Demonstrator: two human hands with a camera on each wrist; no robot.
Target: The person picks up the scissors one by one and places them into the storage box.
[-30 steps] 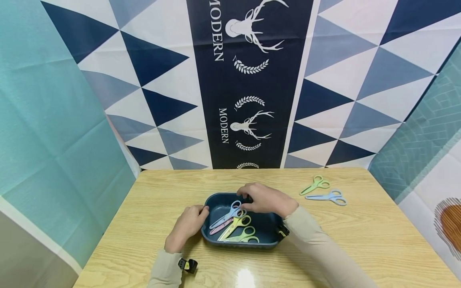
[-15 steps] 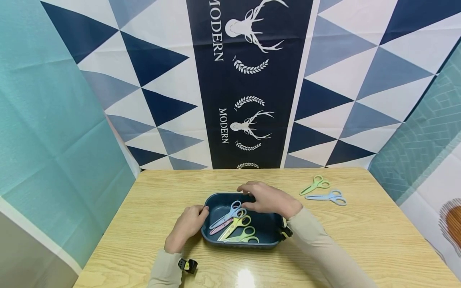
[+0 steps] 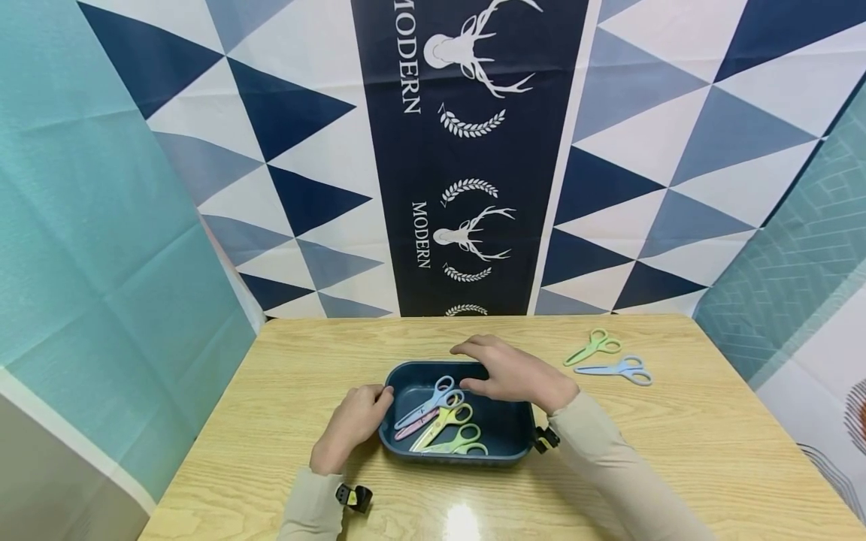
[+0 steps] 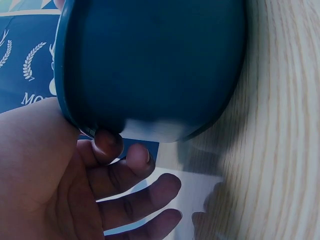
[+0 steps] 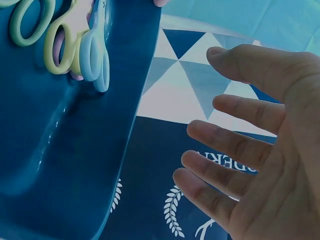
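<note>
A dark blue rectangular tub (image 3: 467, 460) stands on the table. Inside, toward its left, lie blue scissors (image 3: 433, 402), pink scissors (image 3: 414, 426), yellow scissors (image 3: 441, 421) and green scissors (image 3: 446, 448), handles pointing right. My left hand (image 3: 350, 427) pinches the tub's left rim; in the left wrist view the other fingers (image 4: 142, 200) hang loose outside the wall. Over the tub's back right part hovers my right hand (image 3: 517, 376). Its fingers are spread and hold nothing in the right wrist view, apart from the yellow scissors (image 5: 75, 22) and blue scissors (image 5: 97, 40).
At the back right of the wooden table (image 3: 271, 421) lie another pair of green scissors (image 3: 594, 346) and of blue scissors (image 3: 616, 370). A patterned cloth (image 3: 473, 165) hangs behind the table's far edge. Teal cloth (image 3: 101, 248) hangs on the left.
My right hand has shifted a little to the right and up over the tub, with its fingers spreading. The left hand and the scissors have stayed in place.
</note>
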